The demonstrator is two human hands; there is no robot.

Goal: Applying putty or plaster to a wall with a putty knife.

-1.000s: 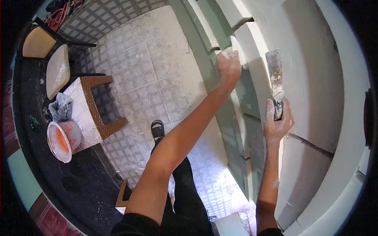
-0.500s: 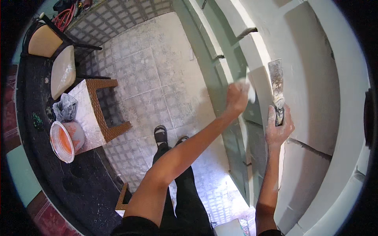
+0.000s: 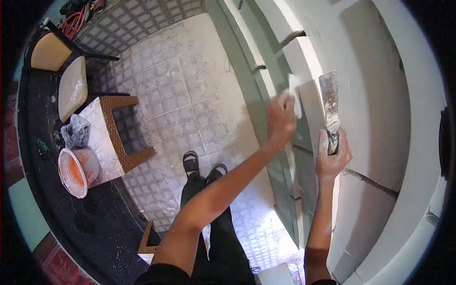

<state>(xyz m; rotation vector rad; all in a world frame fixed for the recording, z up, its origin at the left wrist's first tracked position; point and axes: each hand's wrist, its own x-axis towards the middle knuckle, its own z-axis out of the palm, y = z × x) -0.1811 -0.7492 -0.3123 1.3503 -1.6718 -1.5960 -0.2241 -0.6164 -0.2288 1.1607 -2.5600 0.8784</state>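
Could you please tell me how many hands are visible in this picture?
2: the left hand, right of the picture's centre, holding a blurred white flat piece; the right hand, farther right and lower, holding a scraper. Both show clearly.

The white flat piece (image 3: 297, 102) is blurred, and the fingers of the left hand (image 3: 281, 121) hide a part of it, so its exact shape cannot be told. The right hand (image 3: 333, 159) covers partly the handle of the scraper (image 3: 328, 90). The lower edge cuts both the left sleeve (image 3: 164, 272) and a pale object (image 3: 275, 275). Behind the left arm (image 3: 209, 209), one small brown stool (image 3: 147, 240) is partly hidden.
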